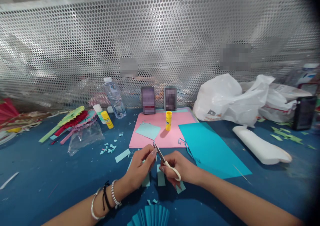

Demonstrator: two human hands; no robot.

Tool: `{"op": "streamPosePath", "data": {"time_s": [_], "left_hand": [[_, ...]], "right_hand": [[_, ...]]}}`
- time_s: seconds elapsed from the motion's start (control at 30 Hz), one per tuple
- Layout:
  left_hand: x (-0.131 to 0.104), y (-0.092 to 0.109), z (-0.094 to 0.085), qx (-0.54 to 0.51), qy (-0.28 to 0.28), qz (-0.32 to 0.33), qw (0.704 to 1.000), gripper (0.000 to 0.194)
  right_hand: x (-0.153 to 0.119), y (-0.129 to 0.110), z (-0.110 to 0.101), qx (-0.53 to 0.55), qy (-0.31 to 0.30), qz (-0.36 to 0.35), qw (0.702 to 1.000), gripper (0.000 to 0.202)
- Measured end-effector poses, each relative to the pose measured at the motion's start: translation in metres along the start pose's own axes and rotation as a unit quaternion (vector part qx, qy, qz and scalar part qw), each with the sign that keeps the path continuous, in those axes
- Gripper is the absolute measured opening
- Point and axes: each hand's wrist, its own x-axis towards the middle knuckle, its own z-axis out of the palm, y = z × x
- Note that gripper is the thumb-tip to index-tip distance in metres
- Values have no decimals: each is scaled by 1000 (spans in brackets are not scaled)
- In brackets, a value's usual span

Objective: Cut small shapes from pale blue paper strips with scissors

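My right hand (176,166) is closed round the cream handles of a pair of scissors (161,153), whose blades point up and to the left. The fingers of my left hand (142,164) are pinched together at the blades; what they hold is mostly hidden, perhaps a bit of pale blue paper. Under and beside my hands lie small light-blue paper pieces (161,176). Just beyond are pink sheets (155,142) with a light-blue sheet (148,131) and an upright yellow glue stick (168,121) on them. A pleated teal paper (150,216) lies nearest me.
A large teal sheet (212,149) lies to the right, near a white foam-like piece (261,146) and white plastic bags (225,99). Two phones (148,100) stand against the perforated metal panel (160,45). At left are a bottle (115,99), another yellow glue stick (107,120) and folded fans (72,122).
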Motion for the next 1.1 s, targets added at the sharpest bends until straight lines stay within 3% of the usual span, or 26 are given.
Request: {"op": "streamPosePath", "data": {"time_s": [0.4,0.77,1.1], "left_hand": [[-7,3,5,73,74,25,994,27],[-6,-4,6,81,94,31,992,27],[-1,-6,-1,-61,69,39,995,31]], "right_hand": [[0,2,1,-11,-4,8,1000,20],[-1,-1,2,-19,1,4,1000,33],[-3,-4,3,3,-9,41,999,36]]}}
